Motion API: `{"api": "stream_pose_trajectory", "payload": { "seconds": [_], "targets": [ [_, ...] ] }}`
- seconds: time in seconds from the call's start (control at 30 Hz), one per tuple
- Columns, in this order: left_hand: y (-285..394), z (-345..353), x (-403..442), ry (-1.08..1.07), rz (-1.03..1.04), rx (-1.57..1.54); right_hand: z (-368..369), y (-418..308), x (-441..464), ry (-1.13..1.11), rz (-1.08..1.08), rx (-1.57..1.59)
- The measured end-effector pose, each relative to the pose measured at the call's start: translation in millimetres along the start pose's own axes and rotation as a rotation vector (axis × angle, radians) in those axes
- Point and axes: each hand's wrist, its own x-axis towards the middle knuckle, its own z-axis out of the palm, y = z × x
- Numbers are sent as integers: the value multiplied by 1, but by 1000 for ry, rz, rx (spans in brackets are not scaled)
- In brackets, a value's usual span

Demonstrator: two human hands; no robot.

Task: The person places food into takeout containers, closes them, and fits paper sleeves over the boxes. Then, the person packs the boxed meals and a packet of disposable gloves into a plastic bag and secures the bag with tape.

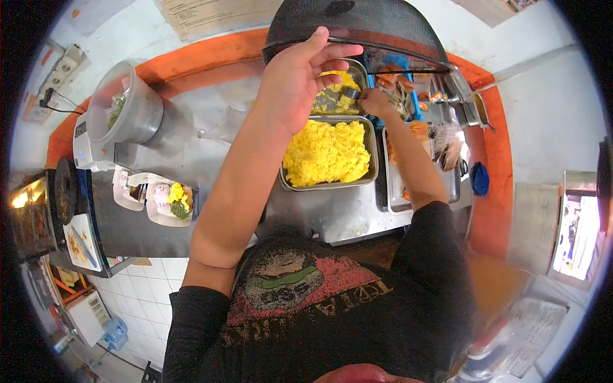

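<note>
My left hand (310,76) is raised at the front rim of a black mesh cover (377,25), which is tilted up at the back. Its thumb and fingers are spread, and the rim appears to rest against them. Under the cover is a metal tray with yellow food (341,82) inside. At that tray's right edge my right hand (375,102) is closed on a small dark grey utensil (351,93), its fingers partly hidden. Nearer me, a second metal tray (329,186) is heaped with crumbly yellow food (327,152).
On the right, a metal tray (401,205) holds packaged items, with a blue basket (418,105) behind. A clear plastic tub (124,105) stands at the left, beyond two white food boxes (169,218). A knife (83,247) lies on a white board farther left.
</note>
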Motion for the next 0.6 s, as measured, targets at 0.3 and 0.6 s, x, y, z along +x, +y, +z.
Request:
{"api": "stream_pose_trajectory", "payload": {
  "seconds": [0.3,0.6],
  "targets": [
    [-1,-2,1,-24,26,10,30,13,16,-69,-173,0],
    [2,4,1,34,-2,-20,13,3,10,-214,-102,265]
  ]
}}
